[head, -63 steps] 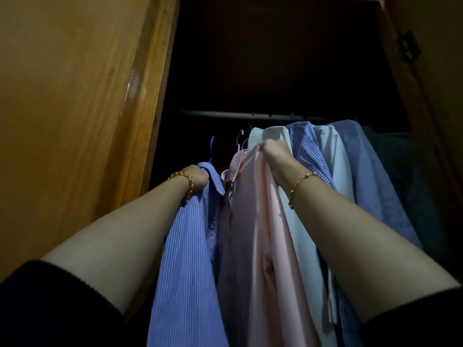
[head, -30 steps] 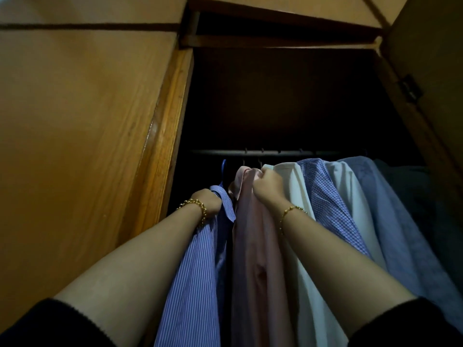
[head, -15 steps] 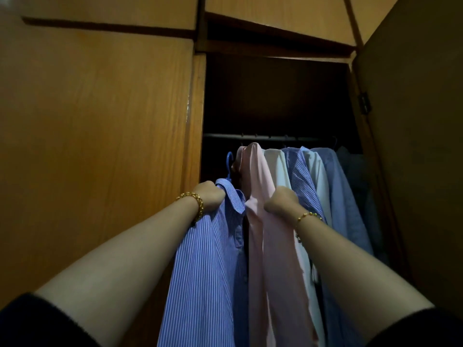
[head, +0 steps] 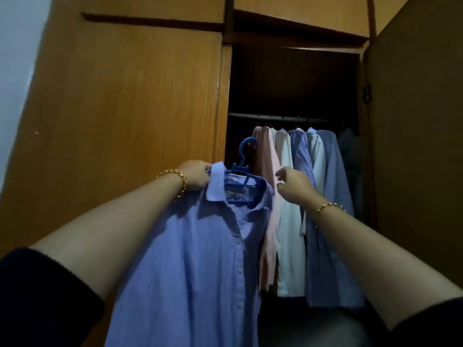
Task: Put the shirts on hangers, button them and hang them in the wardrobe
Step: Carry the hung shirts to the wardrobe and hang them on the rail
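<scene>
Hanging out in front of the wardrobe opening, the blue striped shirt (head: 195,259) sits on its blue hanger (head: 240,169) and isn't on the rail (head: 278,117) yet. The hook is free in the air, below rail level and just left of the pink shirt (head: 265,156). The placket looks buttoned from mid-chest down and the collar is open at the top.

The left hand (head: 196,175) grips it at the collar and shoulder, fingers curled round cloth and prob. the hanger arm underneath (hidden by the collar, so can't confirm). The right hand (head: 293,186) holds nothing, fingers loosely curled, thumb and forefinger apart. It's in front of the pink shirt and the white shirt (head: 283,159); can't tell if it touches either.

Handling, as a judgement: light, soft, limp cloth, no stiffness apart from the collar. It'll likely slide along the smooth plastic if the hanger tips, so keep the hanger level. Best hold is the hanger neck just under the hook, not the fabric, which gives control of the hook for the rail.

Further right on the rail hang a blue check shirt (head: 300,151), another pale one, a light blue shirt (head: 330,159) and sth dark at the far end. The left wardrobe door (head: 125,108) is closed and the right door (head: 413,121) is swung open.
</scene>
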